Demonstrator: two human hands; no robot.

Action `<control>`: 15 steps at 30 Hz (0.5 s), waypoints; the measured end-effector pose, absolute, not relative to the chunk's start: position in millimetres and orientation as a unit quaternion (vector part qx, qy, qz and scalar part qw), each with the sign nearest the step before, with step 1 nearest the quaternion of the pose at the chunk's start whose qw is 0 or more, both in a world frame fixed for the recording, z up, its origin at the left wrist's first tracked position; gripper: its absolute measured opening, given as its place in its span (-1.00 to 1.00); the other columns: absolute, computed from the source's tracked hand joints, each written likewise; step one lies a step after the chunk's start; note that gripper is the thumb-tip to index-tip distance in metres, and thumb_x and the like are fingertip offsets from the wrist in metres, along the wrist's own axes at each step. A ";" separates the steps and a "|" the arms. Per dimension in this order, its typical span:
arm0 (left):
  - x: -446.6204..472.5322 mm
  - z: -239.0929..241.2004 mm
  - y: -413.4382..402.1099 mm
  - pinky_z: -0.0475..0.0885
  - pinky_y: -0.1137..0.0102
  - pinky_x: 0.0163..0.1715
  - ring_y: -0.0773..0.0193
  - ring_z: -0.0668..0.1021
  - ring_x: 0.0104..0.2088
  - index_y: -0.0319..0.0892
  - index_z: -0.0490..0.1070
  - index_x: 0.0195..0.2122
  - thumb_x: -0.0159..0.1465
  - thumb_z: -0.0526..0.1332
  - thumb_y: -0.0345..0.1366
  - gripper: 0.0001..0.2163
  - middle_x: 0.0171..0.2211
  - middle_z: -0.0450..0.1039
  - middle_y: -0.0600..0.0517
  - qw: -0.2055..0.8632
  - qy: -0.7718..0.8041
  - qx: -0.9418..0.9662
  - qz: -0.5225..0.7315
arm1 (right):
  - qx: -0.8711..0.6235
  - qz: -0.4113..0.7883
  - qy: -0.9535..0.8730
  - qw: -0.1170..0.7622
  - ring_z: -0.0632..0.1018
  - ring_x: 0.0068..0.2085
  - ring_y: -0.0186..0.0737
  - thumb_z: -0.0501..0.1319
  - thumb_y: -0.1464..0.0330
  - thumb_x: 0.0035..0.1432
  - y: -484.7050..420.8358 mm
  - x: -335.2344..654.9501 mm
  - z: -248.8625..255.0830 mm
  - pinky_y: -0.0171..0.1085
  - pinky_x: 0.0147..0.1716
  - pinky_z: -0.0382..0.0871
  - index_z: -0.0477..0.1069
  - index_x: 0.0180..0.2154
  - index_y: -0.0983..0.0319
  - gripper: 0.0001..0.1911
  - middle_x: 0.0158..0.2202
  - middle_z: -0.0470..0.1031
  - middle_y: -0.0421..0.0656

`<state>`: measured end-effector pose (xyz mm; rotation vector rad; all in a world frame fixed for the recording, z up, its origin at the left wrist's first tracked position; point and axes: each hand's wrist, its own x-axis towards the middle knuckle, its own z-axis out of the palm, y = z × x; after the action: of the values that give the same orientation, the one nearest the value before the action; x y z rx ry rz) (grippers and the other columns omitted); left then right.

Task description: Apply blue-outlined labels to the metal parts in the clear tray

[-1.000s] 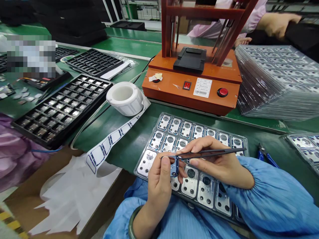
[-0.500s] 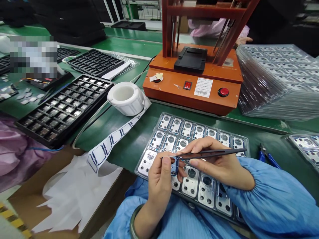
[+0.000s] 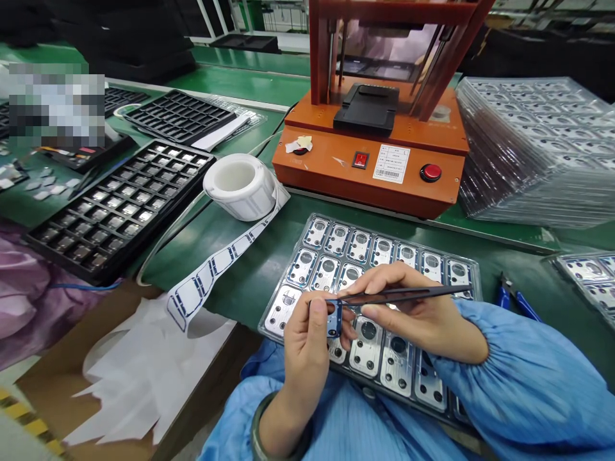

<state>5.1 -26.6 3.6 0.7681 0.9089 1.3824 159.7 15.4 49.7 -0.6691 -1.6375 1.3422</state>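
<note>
Between the thumb and fingers of my left hand (image 3: 307,352) is a small metal plate (image 3: 333,325) with a dark blue border, partly covered by the fingers. My right hand (image 3: 413,314) grips black tweezers (image 3: 413,294), their tips at the top edge of that plate; the exact contact is too small to make out. Both hands are above a clear plastic tray (image 3: 266,320) filled with rows of similar silver plates, some with blue edging. To the left, a strip of blue-outlined adhesive pieces (image 3: 202,282) runs from a white roll (image 3: 240,186).
An orange press machine (image 3: 331,169) stands behind the tray. Stacked clear trays (image 3: 538,173) rise at the right, near blue-handled pliers (image 3: 516,301). A black compartment tray (image 3: 120,205) lies left. Below it, a cardboard box (image 3: 211,371) holds white backing paper. A pink sleeve (image 3: 29,288) is at far left.
The view has shifted slightly. My hands keep nearly the same pose, with the plate and tweezers still held together. The person behind the machine has moved, and their hand is out of sight.
</note>
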 end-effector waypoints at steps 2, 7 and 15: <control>5.6 3.5 -26.2 0.40 0.51 -0.63 0.41 0.47 -0.61 -0.11 0.41 -0.26 0.35 0.07 -0.14 -0.79 -0.51 0.48 0.11 0.612 0.396 0.331 0.600 | -0.265 0.544 -0.661 0.444 0.64 -0.30 -0.23 0.21 0.50 0.24 15.7 160.1 48.7 -0.24 -0.27 0.56 0.31 -0.15 0.15 -0.81 -0.37 0.56 -0.21; 7.3 4.9 -24.5 0.39 0.51 -0.63 0.39 0.48 -0.60 -0.10 0.41 -0.27 0.34 0.08 -0.13 -0.80 -0.50 0.49 0.11 0.613 0.398 0.326 0.600 | -0.267 0.550 -0.657 0.442 0.64 -0.30 -0.21 0.21 0.49 0.24 15.4 160.2 47.3 -0.21 -0.27 0.56 0.31 -0.15 0.14 -0.82 -0.34 0.57 -0.18; 5.7 3.8 -25.1 0.40 0.51 -0.63 0.40 0.47 -0.61 -0.11 0.40 -0.29 0.34 0.08 -0.13 -0.79 -0.51 0.49 0.10 0.597 0.401 0.350 0.601 | -0.285 0.541 -0.656 0.442 0.62 -0.17 -0.18 0.25 0.49 0.21 14.3 162.1 46.4 -0.20 -0.21 0.55 0.32 -0.17 0.15 -0.81 -0.24 0.56 -0.14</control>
<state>5.7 -25.1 3.8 0.8117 0.9300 1.3940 162.1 14.3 46.4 -0.7077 -1.6278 1.3434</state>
